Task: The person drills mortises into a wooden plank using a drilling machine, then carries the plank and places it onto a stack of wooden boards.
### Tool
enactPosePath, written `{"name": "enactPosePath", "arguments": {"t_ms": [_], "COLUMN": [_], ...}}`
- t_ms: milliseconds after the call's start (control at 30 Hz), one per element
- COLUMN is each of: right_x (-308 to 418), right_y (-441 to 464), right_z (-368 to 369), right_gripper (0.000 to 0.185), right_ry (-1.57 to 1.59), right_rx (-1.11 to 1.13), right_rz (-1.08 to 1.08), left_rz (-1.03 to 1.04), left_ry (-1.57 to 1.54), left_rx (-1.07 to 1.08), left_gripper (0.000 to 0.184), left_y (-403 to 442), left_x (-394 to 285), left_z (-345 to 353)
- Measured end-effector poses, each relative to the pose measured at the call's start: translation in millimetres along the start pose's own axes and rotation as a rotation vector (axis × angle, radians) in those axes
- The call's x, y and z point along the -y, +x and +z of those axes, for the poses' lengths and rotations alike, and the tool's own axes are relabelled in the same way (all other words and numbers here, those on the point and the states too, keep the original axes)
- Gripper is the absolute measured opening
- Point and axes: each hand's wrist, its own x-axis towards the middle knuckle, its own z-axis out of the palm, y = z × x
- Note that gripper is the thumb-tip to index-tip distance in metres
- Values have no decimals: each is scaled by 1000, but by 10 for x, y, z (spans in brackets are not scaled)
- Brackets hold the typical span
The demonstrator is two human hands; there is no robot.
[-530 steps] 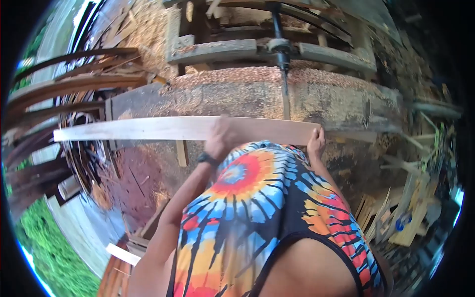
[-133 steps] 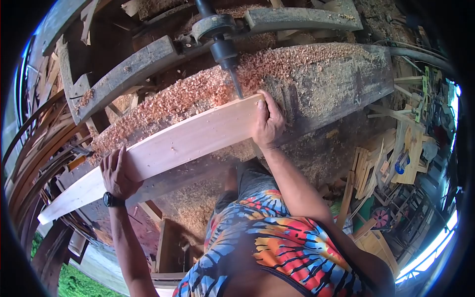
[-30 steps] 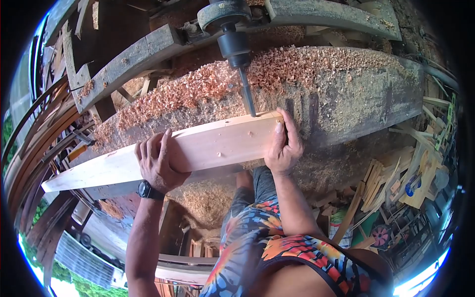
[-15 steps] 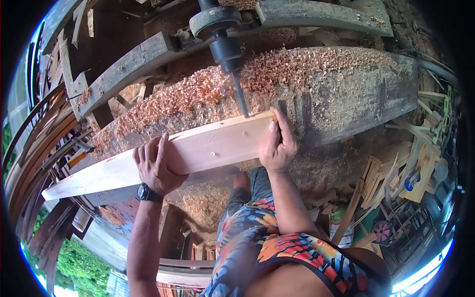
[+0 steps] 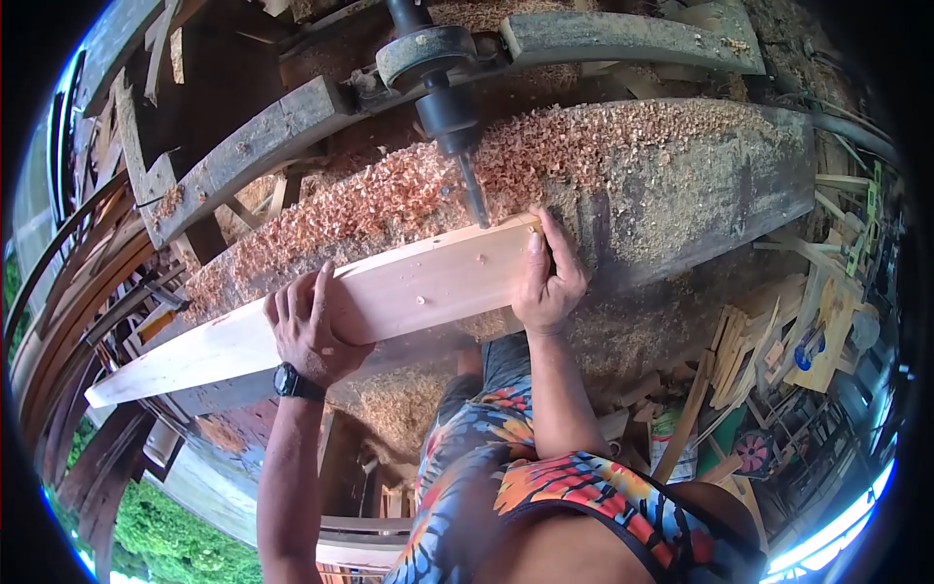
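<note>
A long pale wooden board stands on edge on the worktable, running from the far left to the middle. My left hand, with a watch on the wrist, is wrapped over the board's middle stretch. At its right end, my right hand grips the board between thumb and fingers. The drill bit points down from a black chuck, its tip at the board's top edge close to my right hand. I cannot tell whether the tip has entered the wood. Small chips lie on the board's face.
Reddish wood shavings are heaped along the table behind the board. A thick curved timber crosses behind the chuck. Scrap wood and a small pink fan are at the right. Sawdust covers the ground below the table.
The view has shifted slightly. Both hands keep their hold on the board, and the drill bit stays at nearly the same spot on its top edge.
</note>
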Motion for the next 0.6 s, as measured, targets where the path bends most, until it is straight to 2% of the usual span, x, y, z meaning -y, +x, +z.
{"name": "enactPosePath", "arguments": {"t_ms": [600], "right_x": [8], "right_y": [219], "right_z": [164], "right_gripper": [30], "right_ry": [13], "right_rx": [-73], "right_rz": [-37], "left_rz": [-13], "left_ry": [8], "left_rx": [11], "left_gripper": [123], "left_y": [171], "left_x": [64], "left_z": [-59]}}
